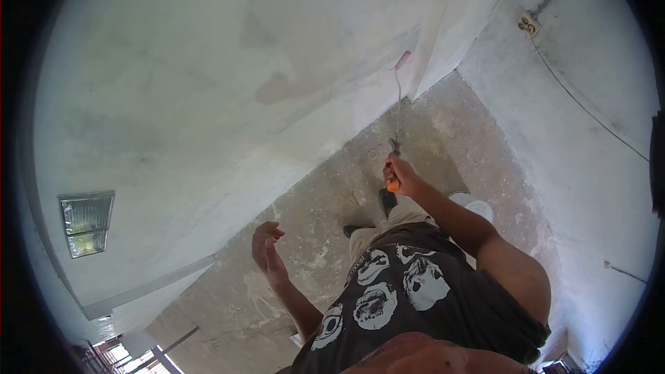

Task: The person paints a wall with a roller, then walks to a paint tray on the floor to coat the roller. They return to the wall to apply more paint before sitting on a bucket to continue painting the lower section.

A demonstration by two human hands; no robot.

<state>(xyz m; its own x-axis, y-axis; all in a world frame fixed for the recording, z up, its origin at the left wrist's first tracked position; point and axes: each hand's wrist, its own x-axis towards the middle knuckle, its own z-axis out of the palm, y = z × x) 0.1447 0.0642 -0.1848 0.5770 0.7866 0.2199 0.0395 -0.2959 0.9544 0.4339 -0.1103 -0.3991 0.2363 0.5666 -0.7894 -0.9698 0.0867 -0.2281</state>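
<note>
My right hand [398,171] is wrapped round the orange handle of a paint roller [402,60]. The thin bent metal rod runs forward from my fist to the small pinkish roller head, which lies against the pale wall [325,48] near the corner. Off to the left, my left hand [267,248] is raised over the floor, holding nothing, its fingers loosely bent and apart. It touches neither the wall nor the roller.
A white round container [474,206] stands on the stained concrete floor [429,125], partly behind my right arm. On the right wall sits a socket [528,24] with a hanging cable [578,102]. A glass-block window [87,224] is at left.
</note>
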